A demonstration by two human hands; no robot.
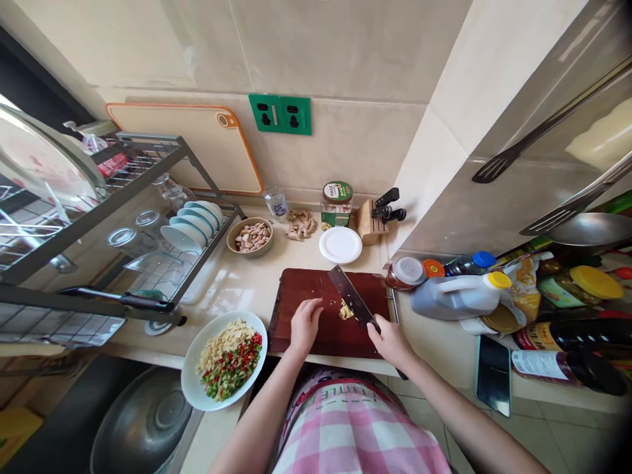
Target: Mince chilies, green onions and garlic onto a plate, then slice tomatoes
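My right hand (392, 342) is closed round the handle of a broad kitchen knife (349, 293), whose dark blade slants up and left over the reddish-brown cutting board (291, 296). Just left of the blade lies a small heap of chopped yellowish ginger or garlic (345, 311), with crumbs scattered about. Over the board's left part is my left hand (305, 324), its fingers loosely stretched and nothing visible in them. To its left, a white plate (189, 375) bears chopped pale garlic (224, 345) and chopped red and green chillies (232, 368).
Behind the board stand a bowl of garlic cloves (251, 238), ginger root (301, 225), a small white plate (340, 245) and a knife block (371, 224). A dish rack (182, 158) rises on the left. Bottles, a jug (454, 295) and a phone (494, 375) crowd the right.
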